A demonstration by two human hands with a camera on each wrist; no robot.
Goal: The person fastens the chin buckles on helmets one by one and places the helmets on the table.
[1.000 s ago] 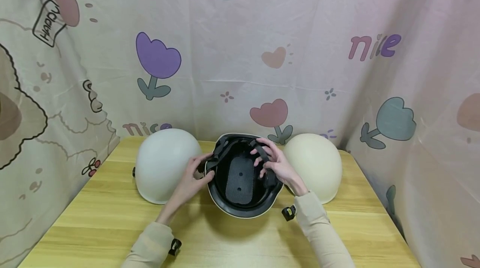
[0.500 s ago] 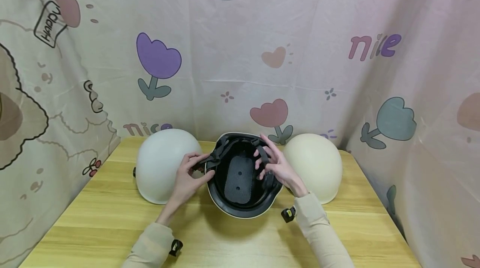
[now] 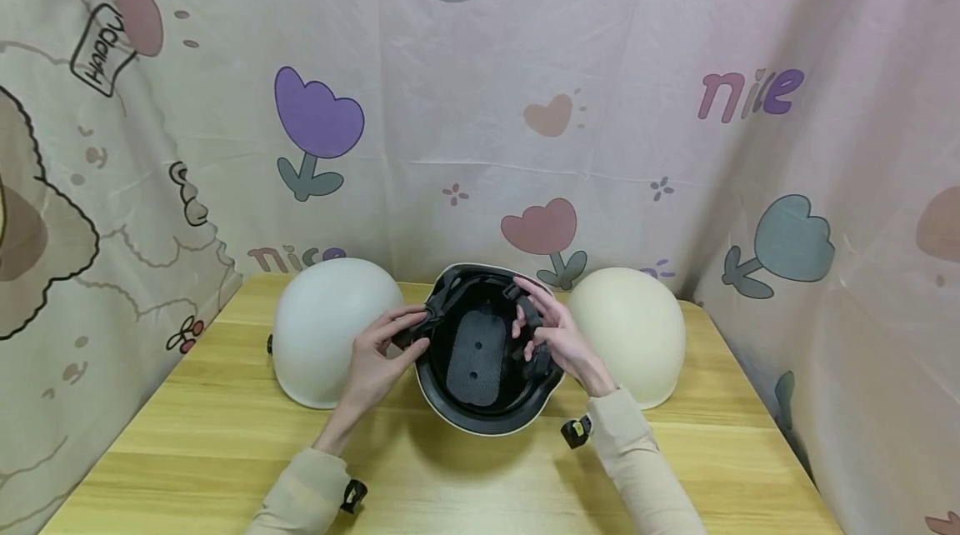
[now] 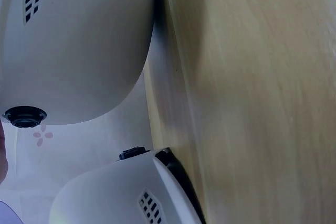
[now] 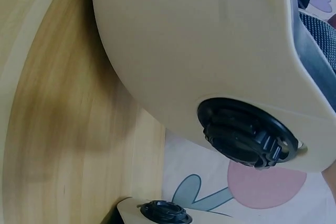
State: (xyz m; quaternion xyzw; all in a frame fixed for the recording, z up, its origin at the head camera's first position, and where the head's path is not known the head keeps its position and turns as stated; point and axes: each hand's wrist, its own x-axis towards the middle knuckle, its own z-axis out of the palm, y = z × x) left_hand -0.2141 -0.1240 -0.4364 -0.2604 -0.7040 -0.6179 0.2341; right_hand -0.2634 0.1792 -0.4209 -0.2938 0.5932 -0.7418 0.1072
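An upturned helmet lies in the middle of the table, its black padded inside facing up. Its pale shell and a black side knob fill much of the right wrist view. At the helmet's left rim, my left hand pinches a black strap between fingers and thumb. My right hand reaches over the right rim, fingers curled round the black chin strap on that side. In the left wrist view the same helmet's shell hangs at the upper left, with only a fingertip visible at the edge.
A white helmet stands dome up at the left, and a cream helmet stands dome up at the right, close to my right forearm. They rest on a wooden table. A printed cloth hangs behind.
My left hand drew the left strap outward a little, then brought it back against the rim. The right hand's fingers have shifted slightly on the strap. The helmet stays almost in place.
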